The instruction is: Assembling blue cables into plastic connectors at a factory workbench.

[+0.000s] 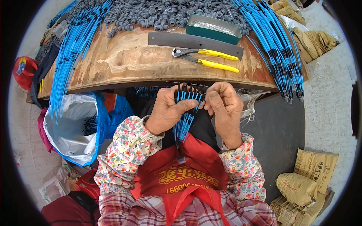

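My left hand (pixel 164 115) is closed around a row of thin blue rods with black ends (pixel 183 126), its thumb laid across them. They hang down over the lap, their black ends side by side at the top. Across those ends runs a thin dark wire or strip (pixel 180 82); its exact kind is too small to tell. My right hand (pixel 228 107) is beside the row's right end with thumb and fingers pinched together. What lies between those fingertips is hidden. Ahead on the table are end-cutting pliers with yellow handles (pixel 218 66), lying untouched.
On the wooden table (pixel 124 62) lie a flat dark bar (pixel 166 39), a green tin of thin pins (pixel 215 35) and a heap of grey plastic fittings (pixel 162 11). Blue rod bundles (pixel 71 56) overhang both sides. A lined bag (pixel 71 132) stands left; brown sacks (pixel 301 184) lie right.
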